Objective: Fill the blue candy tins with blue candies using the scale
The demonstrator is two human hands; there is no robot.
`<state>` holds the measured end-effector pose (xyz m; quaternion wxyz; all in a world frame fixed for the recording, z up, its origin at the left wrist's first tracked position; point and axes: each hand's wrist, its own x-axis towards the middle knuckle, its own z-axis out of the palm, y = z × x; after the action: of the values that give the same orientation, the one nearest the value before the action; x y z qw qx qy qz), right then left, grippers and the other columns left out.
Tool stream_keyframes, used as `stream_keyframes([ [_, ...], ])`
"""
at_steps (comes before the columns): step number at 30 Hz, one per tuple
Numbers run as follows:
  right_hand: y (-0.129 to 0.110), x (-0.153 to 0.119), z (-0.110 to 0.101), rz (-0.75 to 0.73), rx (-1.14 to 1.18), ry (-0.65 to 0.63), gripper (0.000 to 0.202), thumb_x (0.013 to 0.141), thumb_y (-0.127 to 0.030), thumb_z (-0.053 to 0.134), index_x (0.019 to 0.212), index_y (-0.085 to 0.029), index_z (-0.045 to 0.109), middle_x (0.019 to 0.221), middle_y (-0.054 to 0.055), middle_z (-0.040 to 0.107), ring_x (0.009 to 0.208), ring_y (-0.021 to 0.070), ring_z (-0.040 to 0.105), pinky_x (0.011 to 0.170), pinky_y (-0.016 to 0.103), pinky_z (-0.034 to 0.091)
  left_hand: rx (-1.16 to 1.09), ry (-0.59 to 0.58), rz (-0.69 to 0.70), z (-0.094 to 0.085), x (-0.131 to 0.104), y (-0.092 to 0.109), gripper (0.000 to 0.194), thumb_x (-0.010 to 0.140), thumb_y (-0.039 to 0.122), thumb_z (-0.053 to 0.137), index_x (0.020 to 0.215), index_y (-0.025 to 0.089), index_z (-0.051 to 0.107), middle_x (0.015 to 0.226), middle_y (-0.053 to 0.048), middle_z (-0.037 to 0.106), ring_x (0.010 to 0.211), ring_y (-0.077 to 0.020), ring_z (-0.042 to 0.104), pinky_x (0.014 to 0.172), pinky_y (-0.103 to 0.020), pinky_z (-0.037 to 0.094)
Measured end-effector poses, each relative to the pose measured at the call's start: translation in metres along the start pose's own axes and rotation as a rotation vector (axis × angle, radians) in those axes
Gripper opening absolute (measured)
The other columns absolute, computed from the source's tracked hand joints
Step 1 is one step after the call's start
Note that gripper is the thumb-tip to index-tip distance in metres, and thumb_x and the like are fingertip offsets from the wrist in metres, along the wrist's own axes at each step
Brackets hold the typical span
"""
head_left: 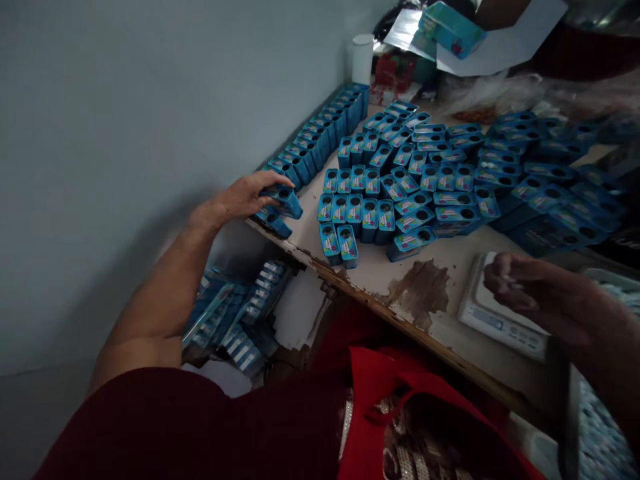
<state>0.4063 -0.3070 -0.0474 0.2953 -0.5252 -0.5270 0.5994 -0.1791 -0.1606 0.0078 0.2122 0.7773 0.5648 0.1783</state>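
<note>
My left hand (245,195) is closed on a small blue container (289,202) at the table's left end, thumb and fingers at its near end. Another blue container (273,221) stands just in front of it, close to the table edge. Over a white kitchen scale (480,317) on the right, my right hand (525,283) is closed, its fingertips pinched together. Something small and whitish shows at those fingertips, too blurred to name. Many upright blue containers (370,217) with dark round holes in their tops fill the table's middle.
Along the wall runs a row of the same containers (320,137). A tray of small pale pieces (607,427) lies at the lower right. Below the table's worn wooden edge (380,303) are more blue packs (245,320). A white cylinder (363,60) stands at the back.
</note>
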Motion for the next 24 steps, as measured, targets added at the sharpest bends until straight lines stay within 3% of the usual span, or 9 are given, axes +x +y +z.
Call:
stream_keyframes([
  [3,-0.022,0.020,0.043,0.092,0.182,-0.098,0.020,0.090,-0.052,0.091,0.085,-0.034,0.086,0.095,0.014,0.074,0.066,0.0235,0.052,0.060,0.045,0.035,-0.119,-0.108,0.063,0.013,-0.002,-0.029,0.028,0.095,0.038,0.100,0.114,0.022,0.089,0.108,0.003,0.090,0.106,-0.0222,0.082,0.116,-0.039,0.070],
  [6,-0.038,0.042,0.091,0.059,0.066,-0.180,0.028,0.089,-0.054,0.092,0.098,-0.028,0.088,0.085,0.006,0.070,0.068,0.0218,0.052,0.063,0.036,0.038,-0.135,-0.036,0.045,0.036,-0.009,-0.056,0.036,0.089,0.044,0.099,0.115,0.021,0.091,0.109,0.000,0.088,0.111,-0.0253,0.078,0.124,-0.043,0.063],
  [9,-0.054,0.071,0.132,-0.210,-0.404,-0.151,0.027,0.109,-0.049,0.076,0.113,-0.027,0.090,0.092,0.008,0.078,0.081,0.0268,0.068,0.071,0.036,0.044,-0.066,0.096,0.011,0.066,-0.016,-0.072,0.034,0.091,0.048,0.101,0.111,0.024,0.087,0.117,-0.004,0.083,0.127,-0.0324,0.073,0.146,-0.059,0.043],
  [11,-0.069,0.093,0.153,-0.359,-0.853,-0.101,0.026,0.114,-0.027,0.067,0.126,-0.028,0.089,0.097,0.009,0.084,0.088,0.0287,0.074,0.072,0.036,0.040,-0.046,0.169,-0.002,0.082,-0.019,-0.078,0.036,0.086,0.046,0.107,0.108,0.027,0.086,0.117,-0.005,0.080,0.134,-0.0374,0.069,0.153,-0.069,0.025],
  [13,-0.086,0.114,0.170,-0.409,-1.241,-0.152,0.041,0.111,-0.007,0.062,0.135,-0.029,0.088,0.091,0.009,0.084,0.083,0.0279,0.073,0.068,0.038,0.033,-0.027,0.233,-0.005,0.093,-0.020,-0.080,0.034,0.083,0.043,0.107,0.104,0.029,0.084,0.115,-0.004,0.078,0.135,-0.0391,0.067,0.154,-0.070,0.019],
  [17,-0.110,0.136,0.191,-0.478,-1.484,-0.408,0.036,0.111,0.004,0.062,0.105,-0.024,0.083,0.085,0.006,0.080,0.080,0.0240,0.069,0.067,0.038,0.033,-0.040,0.329,0.040,0.100,-0.024,-0.075,0.027,0.084,0.047,0.097,0.094,0.030,0.079,0.113,-0.003,0.080,0.135,-0.0410,0.068,0.147,-0.072,0.035],
  [20,-0.115,0.121,0.191,-0.478,-1.438,-0.410,0.037,0.117,0.001,0.056,0.101,-0.024,0.079,0.101,0.003,0.086,0.094,0.0211,0.073,0.076,0.033,0.041,-0.036,0.403,0.089,0.098,-0.031,-0.072,0.024,0.081,0.055,0.089,0.093,0.036,0.080,0.119,0.005,0.086,0.145,-0.0443,0.070,0.146,-0.074,0.039],
  [22,-0.113,0.093,0.184,-0.453,-1.414,-0.393,0.037,0.120,-0.003,0.051,0.114,-0.024,0.081,0.112,0.003,0.088,0.101,0.0219,0.076,0.079,0.033,0.045,-0.013,0.327,0.090,0.096,-0.035,-0.072,0.023,0.089,0.054,0.086,0.111,0.048,0.085,0.145,0.023,0.084,0.162,-0.0445,0.065,0.151,-0.071,0.034],
  [24,-0.108,0.054,0.170,-0.366,-1.407,-0.366,0.036,0.119,-0.004,0.053,0.124,-0.024,0.083,0.115,0.006,0.090,0.101,0.0252,0.079,0.073,0.036,0.045,-0.018,0.239,0.087,0.094,-0.037,-0.073,0.041,0.095,0.054,0.086,0.134,0.068,0.082,0.168,0.041,0.065,0.175,-0.0449,0.053,0.156,-0.069,0.022],
])
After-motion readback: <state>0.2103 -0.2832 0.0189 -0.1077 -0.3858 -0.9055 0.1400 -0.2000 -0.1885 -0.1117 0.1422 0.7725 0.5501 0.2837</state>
